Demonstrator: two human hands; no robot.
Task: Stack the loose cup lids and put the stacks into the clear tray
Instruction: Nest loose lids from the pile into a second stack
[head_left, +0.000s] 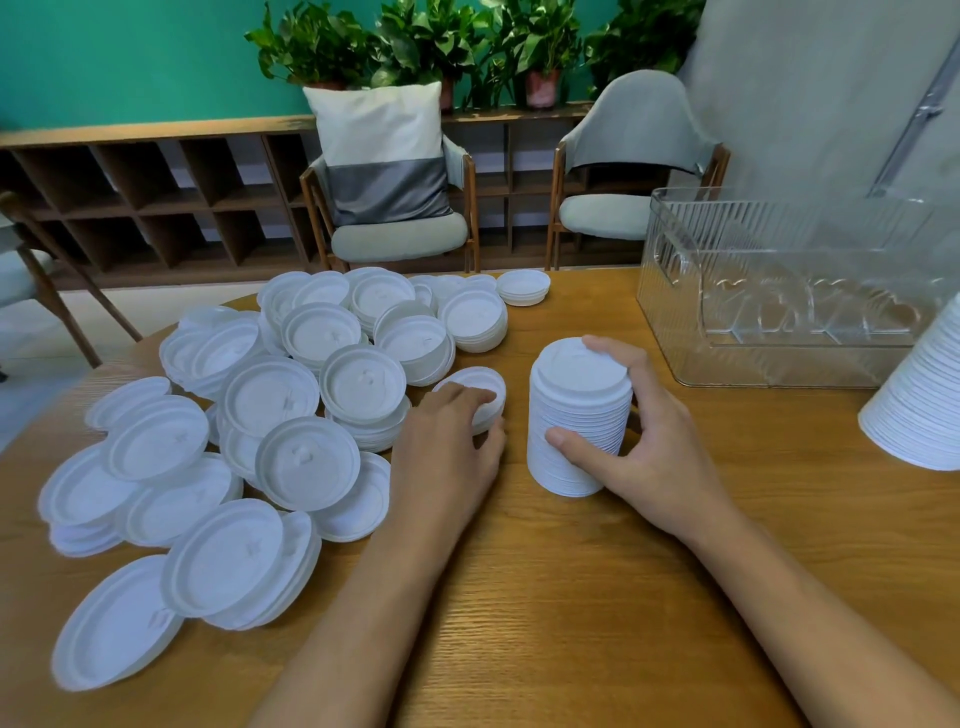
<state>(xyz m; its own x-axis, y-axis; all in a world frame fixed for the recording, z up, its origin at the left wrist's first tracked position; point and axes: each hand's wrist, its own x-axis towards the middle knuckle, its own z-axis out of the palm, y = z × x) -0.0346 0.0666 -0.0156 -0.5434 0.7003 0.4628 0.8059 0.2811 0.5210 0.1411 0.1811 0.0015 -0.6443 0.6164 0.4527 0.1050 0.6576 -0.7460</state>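
Right hand (654, 447) is clamped mid-side on stack (571, 410), judged light, topple-prone; flimsy lids (483, 382) at its nine o'clock are pinched by left hand (447, 447).

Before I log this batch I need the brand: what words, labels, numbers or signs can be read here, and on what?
No readable text anywhere.
Loose lids: small raised centre mark, too blurred to read.
Clear tray: heart-shaped cutouts, no letters.
Lid stack: no print visible.
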